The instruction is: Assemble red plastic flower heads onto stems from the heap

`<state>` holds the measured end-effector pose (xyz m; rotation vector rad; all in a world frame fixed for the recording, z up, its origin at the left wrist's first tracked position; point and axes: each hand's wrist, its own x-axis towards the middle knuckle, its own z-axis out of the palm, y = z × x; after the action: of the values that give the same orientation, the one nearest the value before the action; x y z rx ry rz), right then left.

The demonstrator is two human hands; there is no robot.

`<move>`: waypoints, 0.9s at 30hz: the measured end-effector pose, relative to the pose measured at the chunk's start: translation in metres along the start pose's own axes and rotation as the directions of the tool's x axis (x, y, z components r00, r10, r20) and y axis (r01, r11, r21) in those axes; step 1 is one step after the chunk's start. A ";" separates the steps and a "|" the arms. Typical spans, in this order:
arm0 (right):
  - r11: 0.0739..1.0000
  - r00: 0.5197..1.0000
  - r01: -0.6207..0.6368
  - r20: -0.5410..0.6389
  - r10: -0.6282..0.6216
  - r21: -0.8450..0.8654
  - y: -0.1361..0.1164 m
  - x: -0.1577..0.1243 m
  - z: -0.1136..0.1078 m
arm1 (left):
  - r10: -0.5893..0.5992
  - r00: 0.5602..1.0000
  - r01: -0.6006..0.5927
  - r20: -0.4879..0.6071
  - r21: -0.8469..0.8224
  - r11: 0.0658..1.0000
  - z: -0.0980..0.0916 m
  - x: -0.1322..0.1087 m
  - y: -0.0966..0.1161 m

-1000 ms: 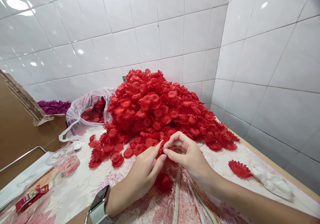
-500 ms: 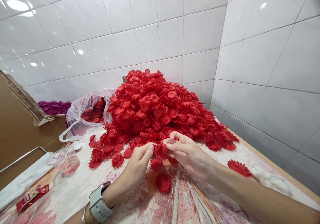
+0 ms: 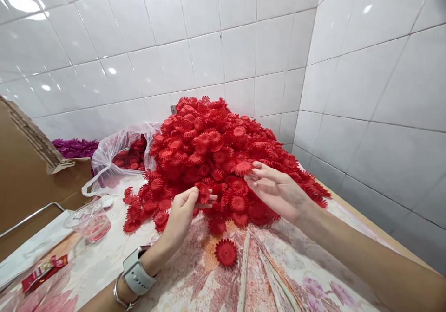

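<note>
A tall heap of red plastic flower pieces (image 3: pixel 216 145) fills the corner of the table. My left hand (image 3: pixel 183 212) is raised in front of it, its thumb and fingers pinched on a red flower piece (image 3: pixel 202 193). My right hand (image 3: pixel 278 191) is lifted to the right, fingers pinched on another red flower piece (image 3: pixel 243 168) held against the heap. A single red flower (image 3: pixel 226 251) lies on the floral tablecloth (image 3: pixel 285 275) below my hands. A smartwatch (image 3: pixel 136 271) and a bracelet sit on my left wrist.
A clear plastic bag of red pieces (image 3: pixel 120 159) lies left of the heap, purple pieces (image 3: pixel 75 148) behind it. A clear cup (image 3: pixel 89 221) and a red wrapper (image 3: pixel 42 272) sit at the left. A cardboard box (image 3: pixel 24 163) stands far left. White tiled walls (image 3: pixel 365 94) close in behind and right.
Both hands have risen from the table and drawn apart. Each now holds its own red flower piece; the right hand has gone up to the heap's side.
</note>
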<state>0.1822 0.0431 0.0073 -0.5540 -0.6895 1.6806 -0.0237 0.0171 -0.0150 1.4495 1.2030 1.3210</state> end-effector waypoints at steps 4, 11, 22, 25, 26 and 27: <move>0.997 0.996 -0.042 0.071 0.047 -0.072 0.012 -0.001 -0.002 | 0.010 0.998 -0.013 0.054 0.059 0.998 0.000 -0.005 0.004; 0.988 0.989 -0.042 0.136 0.062 -0.148 0.022 0.000 -0.004 | -0.051 0.873 -0.181 0.486 0.419 0.890 0.005 -0.017 0.014; 0.966 0.988 0.012 0.153 0.029 -0.259 0.025 -0.007 0.000 | 0.077 0.967 -0.176 0.242 0.422 0.889 0.006 -0.017 0.013; 0.939 0.982 0.081 0.188 -0.018 -0.334 0.028 -0.012 0.003 | 0.158 0.972 -0.215 0.174 0.385 0.898 0.008 -0.020 0.013; 0.922 0.977 0.110 0.212 -0.031 -0.371 0.029 -0.014 0.004 | 0.168 0.967 -0.232 0.191 0.388 0.892 0.008 -0.021 0.013; 0.904 0.970 0.136 0.241 -0.038 -0.404 0.031 -0.015 0.005 | 0.165 0.964 -0.237 0.210 0.390 0.890 0.009 -0.022 0.013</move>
<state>0.1608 0.0230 -0.0109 -0.6225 -1.2448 1.5285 -0.0136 -0.0065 -0.0084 1.9965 1.2940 1.0835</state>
